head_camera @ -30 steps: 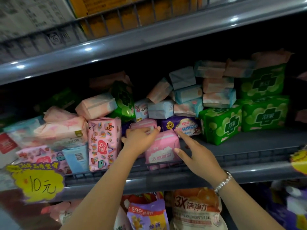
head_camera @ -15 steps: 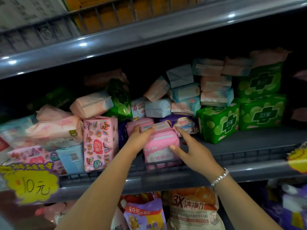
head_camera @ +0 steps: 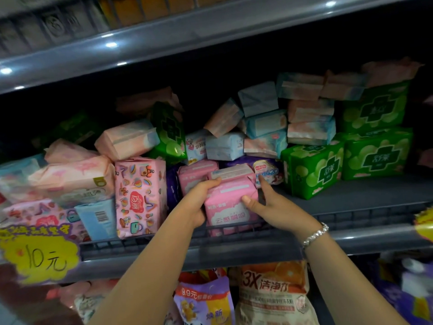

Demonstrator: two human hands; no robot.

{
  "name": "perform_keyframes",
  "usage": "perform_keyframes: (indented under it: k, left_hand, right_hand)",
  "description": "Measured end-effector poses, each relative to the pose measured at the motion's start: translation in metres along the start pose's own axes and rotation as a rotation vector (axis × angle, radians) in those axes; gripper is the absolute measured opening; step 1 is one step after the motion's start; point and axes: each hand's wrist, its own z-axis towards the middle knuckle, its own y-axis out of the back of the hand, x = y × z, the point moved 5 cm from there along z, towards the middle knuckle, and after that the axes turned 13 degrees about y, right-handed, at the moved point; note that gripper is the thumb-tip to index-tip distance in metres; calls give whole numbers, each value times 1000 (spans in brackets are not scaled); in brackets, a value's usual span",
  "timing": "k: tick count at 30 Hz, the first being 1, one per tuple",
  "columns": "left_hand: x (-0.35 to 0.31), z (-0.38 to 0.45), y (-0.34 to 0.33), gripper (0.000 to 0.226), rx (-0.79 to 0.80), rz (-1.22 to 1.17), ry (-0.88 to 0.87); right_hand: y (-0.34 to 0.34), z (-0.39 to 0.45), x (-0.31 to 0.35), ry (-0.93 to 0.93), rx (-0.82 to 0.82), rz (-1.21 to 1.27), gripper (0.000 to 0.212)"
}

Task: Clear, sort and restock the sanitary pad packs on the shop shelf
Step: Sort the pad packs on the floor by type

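Fingers: both sets are clamped on 1 pink pack [head_camera: 230, 202], which stands upright at the front of the shelf [head_camera: 365, 195], against the low wire rail [head_camera: 351, 216].
Left hand [head_camera: 199, 202]: curled around the pack's left edge, fingertips hooked over its top left corner.
Right hand [head_camera: 269, 205]: thumb pressed on the pack's front face, index finger reaching up along its right edge; the other fingers are hidden behind the pack, so I cannot tell how they lie.
Bracelet [head_camera: 315, 234]: a silver beaded band on the right wrist.
Behind the held pack: a second pink pack [head_camera: 194, 172] just to its left, and a purple pack [head_camera: 267, 168] lying behind and to the right.
Patterned pack [head_camera: 139, 195]: pink with small cartoon prints, upright, just left of the left hand.
Green packs [head_camera: 314, 170]: several on the right side of the shelf, well apart from the hands, some stacked 2 high.
Pastel packs [head_camera: 264, 120]: a loose heap of pale blue and peach packs at the back, several tilted.
Left side: a jumble of pale pink packs [head_camera: 72, 177] and a light blue pack [head_camera: 98, 219] with a barcode.
Price sign [head_camera: 39, 256]: yellow, hand-marked 10 元, hanging on the shelf's front edge at the left.
Lower shelf: an orange and white bag [head_camera: 274, 292] and a purple bag [head_camera: 203, 301] show beneath, between the forearms.
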Motion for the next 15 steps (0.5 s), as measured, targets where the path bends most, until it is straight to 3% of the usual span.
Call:
perform_keyframes:
  k: [4, 6, 9, 15]
  left_hand:
    - [3, 2, -6, 20, 8, -47, 5]
    - [4, 3, -11, 28, 2, -85, -24]
    - [3, 6, -14, 50, -13, -183, -105]
    - [-16, -35, -19, 47, -27, -283, -325]
  right_hand:
    - [4, 4, -3, 26, -49, 156, 98]
    - [5, 4, -2, 71, -89, 232, 101]
    - [7, -2, 4, 179, -175, 312, 70]
    - [9, -21, 41, 331, -279, 399, 73]
